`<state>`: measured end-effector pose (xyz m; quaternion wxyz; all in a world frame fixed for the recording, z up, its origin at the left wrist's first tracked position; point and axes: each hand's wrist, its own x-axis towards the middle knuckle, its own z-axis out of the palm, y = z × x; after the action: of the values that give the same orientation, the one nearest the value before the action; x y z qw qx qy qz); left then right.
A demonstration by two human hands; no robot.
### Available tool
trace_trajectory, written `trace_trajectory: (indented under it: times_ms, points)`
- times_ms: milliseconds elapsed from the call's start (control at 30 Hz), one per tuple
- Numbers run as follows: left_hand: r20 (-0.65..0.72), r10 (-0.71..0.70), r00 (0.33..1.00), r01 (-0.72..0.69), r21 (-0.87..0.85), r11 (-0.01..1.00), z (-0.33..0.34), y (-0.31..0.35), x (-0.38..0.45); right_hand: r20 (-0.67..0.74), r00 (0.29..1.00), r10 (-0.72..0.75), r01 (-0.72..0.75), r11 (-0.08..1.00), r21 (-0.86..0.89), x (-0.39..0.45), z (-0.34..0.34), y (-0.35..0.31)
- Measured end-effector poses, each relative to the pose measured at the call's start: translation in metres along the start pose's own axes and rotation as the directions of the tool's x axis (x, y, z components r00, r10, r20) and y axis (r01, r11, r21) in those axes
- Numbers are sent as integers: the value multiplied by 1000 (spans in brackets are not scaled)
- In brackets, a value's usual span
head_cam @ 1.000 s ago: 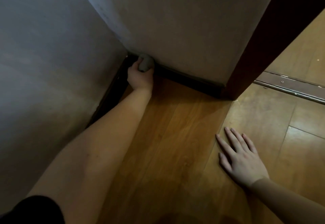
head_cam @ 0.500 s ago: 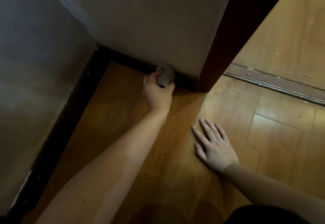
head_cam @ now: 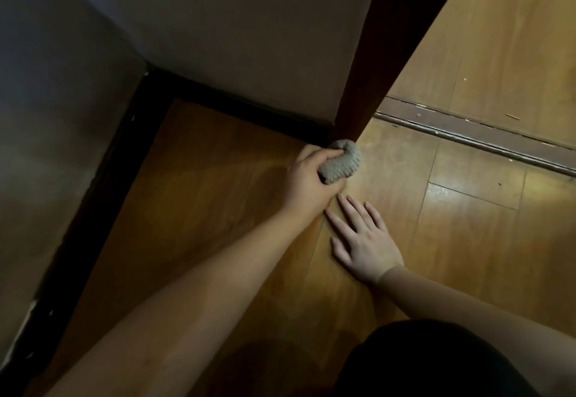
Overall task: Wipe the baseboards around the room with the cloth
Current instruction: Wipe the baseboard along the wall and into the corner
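Left hand grips cloth, seemingly touching baseboard.

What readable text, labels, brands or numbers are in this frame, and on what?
None. No text shows on the cloth, the baseboard, the wall, the door frame, the floor or the metal threshold strip.

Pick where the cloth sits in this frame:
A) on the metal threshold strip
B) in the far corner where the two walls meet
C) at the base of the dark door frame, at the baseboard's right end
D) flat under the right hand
C: the left hand grips the bunched cloth right at the foot of the door frame, where the baseboard ends.
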<state>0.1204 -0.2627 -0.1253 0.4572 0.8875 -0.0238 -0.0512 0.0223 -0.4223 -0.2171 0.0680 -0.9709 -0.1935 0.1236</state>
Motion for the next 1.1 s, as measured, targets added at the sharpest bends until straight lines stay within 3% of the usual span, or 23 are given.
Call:
trace_trajectory:
  times_ms: [200,400,500,700,900,1100]
  points:
    - [70,11,998,-14,40,999,-36,-26,-13,5,1000,-5,5,1000,-15,1,0,3]
    - [227,-132,965,128,31,991,-65,-54,-54,43,999,-4,6,999,-42,1,-1,2]
    - [232,-218,948,229,-21,973,-74,-57,-62,66,998,4,-1,999,-46,1,-4,1]
    - [232,-274,933,300,-84,950,-86,-64,-73,81,997,16,-12,999,-50,1,-5,-1]
    - [287,-296,911,332,-85,939,-108,-69,-96,147,989,24,-18,999,-47,2,-9,0]
    - [253,-329,910,357,-73,931,-122,-76,-110,181,982,44,-43,999,-8,4,-11,-2]
